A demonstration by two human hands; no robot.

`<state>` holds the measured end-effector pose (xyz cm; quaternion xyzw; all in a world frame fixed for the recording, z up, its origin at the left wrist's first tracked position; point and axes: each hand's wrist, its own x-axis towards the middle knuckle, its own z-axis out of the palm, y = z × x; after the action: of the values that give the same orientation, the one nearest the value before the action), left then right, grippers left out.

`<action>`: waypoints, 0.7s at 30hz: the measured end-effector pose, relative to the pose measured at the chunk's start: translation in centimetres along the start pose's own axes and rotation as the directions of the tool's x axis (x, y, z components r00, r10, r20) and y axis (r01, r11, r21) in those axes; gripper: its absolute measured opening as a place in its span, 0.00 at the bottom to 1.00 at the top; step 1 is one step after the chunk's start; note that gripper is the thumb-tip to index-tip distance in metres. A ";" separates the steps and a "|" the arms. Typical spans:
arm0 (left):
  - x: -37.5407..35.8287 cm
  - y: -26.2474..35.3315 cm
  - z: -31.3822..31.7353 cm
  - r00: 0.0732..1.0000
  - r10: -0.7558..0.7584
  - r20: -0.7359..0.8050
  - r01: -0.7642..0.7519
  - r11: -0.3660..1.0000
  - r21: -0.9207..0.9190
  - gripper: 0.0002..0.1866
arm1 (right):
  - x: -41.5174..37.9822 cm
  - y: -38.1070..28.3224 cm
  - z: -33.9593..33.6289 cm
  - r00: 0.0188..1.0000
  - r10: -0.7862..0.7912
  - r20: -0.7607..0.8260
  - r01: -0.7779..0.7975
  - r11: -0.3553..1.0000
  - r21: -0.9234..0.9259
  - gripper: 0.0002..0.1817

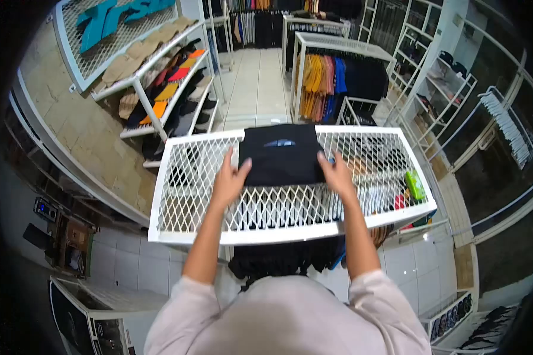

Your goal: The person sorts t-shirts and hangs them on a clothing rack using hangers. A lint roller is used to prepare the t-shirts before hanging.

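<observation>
A folded black garment (281, 163), probably a T-shirt, lies flat on a white wire-mesh table (189, 234). A small blue-grey print shows near its far edge. At the garment's left side is my left hand (228, 183), thumb and index finger apart, with the thumb tip right at the cloth's edge. My right hand (339, 177) mirrors it on the opposite side; its thumb overlaps the right edge and its forefinger points away over the mesh. Neither hand is closed around the cloth.
A green packet (415, 185) rests at the table's right end. Dark clothes (266, 257) hang beneath the near edge. To the left stands a shelf of caps (166, 92). Beyond the table is a rack of yellow, pink and blue garments (320, 83); white hangers (506, 127) hang at right.
</observation>
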<state>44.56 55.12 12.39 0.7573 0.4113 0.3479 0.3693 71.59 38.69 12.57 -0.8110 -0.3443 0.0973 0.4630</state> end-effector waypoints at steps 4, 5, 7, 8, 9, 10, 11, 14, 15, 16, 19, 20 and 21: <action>-4.5 -2.0 0.4 0.978 0.169 -0.122 -0.151 0.977 0.148 0.37 | -3.8 2.1 -0.5 0.994 -0.086 0.061 0.092 0.989 -0.112 0.28; -4.8 -2.0 0.4 0.961 0.252 -0.117 -0.203 0.924 0.324 0.32 | -3.5 2.4 -0.1 0.992 -0.114 0.047 0.118 0.988 -0.099 0.22; -3.4 -1.6 0.5 0.964 0.250 -0.093 -0.203 0.914 0.351 0.24 | -2.6 1.4 0.6 0.982 -0.181 -0.050 0.176 0.980 -0.092 0.20; -2.2 -1.0 0.6 0.980 0.184 -0.075 -0.143 0.917 0.371 0.22 | -1.6 0.8 1.0 0.974 -0.206 -0.097 0.202 0.978 -0.051 0.20; -1.1 -0.4 0.7 0.992 0.113 -0.056 -0.082 0.916 0.393 0.21 | -0.7 0.2 1.4 0.964 -0.224 -0.144 0.225 0.974 -0.012 0.19; -0.1 0.2 0.6 0.970 0.223 -0.095 -0.181 0.928 0.325 0.21 | -0.1 -1.3 1.1 0.953 -0.258 -0.159 0.259 0.966 -0.014 0.19; 0.7 0.9 0.6 0.945 0.296 -0.137 -0.239 0.914 0.327 0.18 | 0.0 -2.4 0.8 0.953 -0.258 -0.161 0.259 0.966 -0.012 0.19; -0.1 7.0 -1.6 0.895 0.346 -0.283 -0.269 0.922 0.278 0.17 | -1.0 -6.9 -1.7 0.906 -0.300 -0.300 0.341 0.935 0.095 0.16; -1.6 9.6 -2.9 0.934 0.242 -0.264 -0.185 0.957 0.225 0.18 | -1.9 -8.1 -2.8 0.873 -0.336 -0.352 0.397 0.911 0.115 0.15; -2.1 9.2 -3.4 0.936 0.231 -0.264 -0.204 0.971 0.126 0.18 | -2.9 -8.9 -3.9 0.904 -0.283 -0.321 0.343 0.928 0.147 0.15; -4.9 10.1 -5.1 0.999 -0.036 -0.031 0.037 0.999 0.039 0.30 | -4.5 -7.0 -5.3 0.968 -0.194 -0.161 0.218 0.966 0.141 0.19; -4.7 7.6 -4.7 0.998 -0.058 0.029 0.057 0.996 0.063 0.41 | -4.9 -5.5 -4.9 0.988 -0.125 -0.093 0.134 0.986 0.101 0.23; -5.0 5.5 -4.0 0.988 -0.130 0.079 0.122 0.988 0.100 0.46 | -5.4 -3.9 -4.2 0.998 -0.053 -0.027 0.054 0.997 0.055 0.27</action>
<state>41.15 49.70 17.93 0.7606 0.4581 0.2714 0.3715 67.79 33.60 17.19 -0.7893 -0.3571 0.0839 0.4924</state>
